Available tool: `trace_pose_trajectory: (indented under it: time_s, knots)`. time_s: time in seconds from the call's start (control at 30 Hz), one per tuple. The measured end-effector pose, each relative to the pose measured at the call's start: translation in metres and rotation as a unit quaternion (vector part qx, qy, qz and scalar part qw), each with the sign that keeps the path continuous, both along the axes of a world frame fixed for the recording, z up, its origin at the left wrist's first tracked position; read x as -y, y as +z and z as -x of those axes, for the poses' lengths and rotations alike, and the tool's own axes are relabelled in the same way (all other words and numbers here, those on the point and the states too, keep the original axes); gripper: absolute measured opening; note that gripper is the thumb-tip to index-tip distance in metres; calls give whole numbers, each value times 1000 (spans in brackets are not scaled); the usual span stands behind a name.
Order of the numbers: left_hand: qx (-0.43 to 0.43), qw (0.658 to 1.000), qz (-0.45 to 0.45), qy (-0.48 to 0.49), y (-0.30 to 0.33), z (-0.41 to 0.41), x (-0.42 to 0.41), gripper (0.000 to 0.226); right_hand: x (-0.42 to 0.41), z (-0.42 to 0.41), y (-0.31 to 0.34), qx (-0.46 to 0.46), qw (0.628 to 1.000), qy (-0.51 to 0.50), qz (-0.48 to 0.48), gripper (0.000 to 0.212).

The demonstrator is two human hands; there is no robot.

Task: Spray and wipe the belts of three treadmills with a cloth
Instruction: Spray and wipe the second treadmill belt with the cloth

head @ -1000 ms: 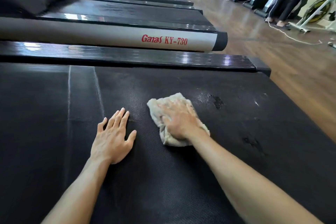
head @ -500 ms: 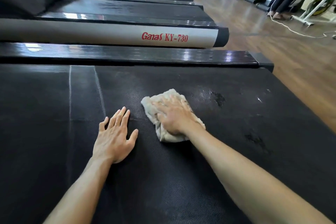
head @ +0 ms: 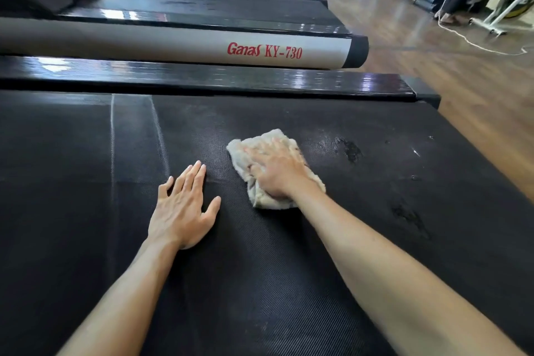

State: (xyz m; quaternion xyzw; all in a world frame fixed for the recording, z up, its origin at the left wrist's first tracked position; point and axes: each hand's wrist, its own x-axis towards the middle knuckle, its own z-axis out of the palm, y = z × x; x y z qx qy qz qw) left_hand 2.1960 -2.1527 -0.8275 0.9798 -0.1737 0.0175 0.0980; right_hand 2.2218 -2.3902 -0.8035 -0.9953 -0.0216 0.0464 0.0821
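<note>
Head view: our right hand (head: 277,170) presses the cloth (head: 261,150) flat against the belt (head: 260,283), fingers spread over it and the near edge bunched under the palm. We judge this a press with a light pinch, not a full clench. Our left hand (head: 182,211) lies open on the belt just left of the cloth, holding nothing.

The cloth sits mid-belt. It looks soft, light and limp, so it will fold and drag rather than slide as a sheet. We would take it by the gathered near edge and keep the palm on top.

The belt is black, finely textured and probably grippy, so we expect friction on each stroke. Dark wet patches (head: 349,150) lie right of the cloth, with another nearer us at right.

A glossy side rail (head: 202,81) borders the far edge. Beyond it, a second treadmill marked "Ganas KY-730" (head: 264,50). More treadmills follow. A wood floor (head: 476,101) runs along the right, crossed by a white cable (head: 476,45).
</note>
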Motion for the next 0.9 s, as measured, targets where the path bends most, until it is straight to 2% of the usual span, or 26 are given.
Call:
trace_pose_trajectory:
  time_s: [0.1, 0.2, 0.37, 0.47, 0.63, 0.77, 0.9]
  knots:
    - [1, 1000, 0, 1, 0, 0, 0, 96, 3, 39, 4, -12, 997, 72, -20, 67]
    - [1, 1000, 2, 1, -1, 0, 0, 96, 40, 63, 6, -8, 998, 57, -22, 84]
    - [0, 1000, -11, 2, -2, 1, -1, 97, 55, -1, 2, 19, 998, -54, 7, 54]
    - [-3, 1000, -10, -2, 0, 0, -1, 97, 15, -26, 2, -4, 999, -37, -14, 51]
    - [-1, 1000, -12, -2, 2, 0, 0, 97, 13, 24, -2, -6, 997, 62, -49, 61]
    - [-3, 1000, -10, 0, 1, 1, 0, 96, 61, 36, -5, 6, 1000, 21, -20, 74]
    - [-4, 1000, -15, 1, 1, 1, -1, 97, 45, -10, 3, 18, 998, -57, 8, 51]
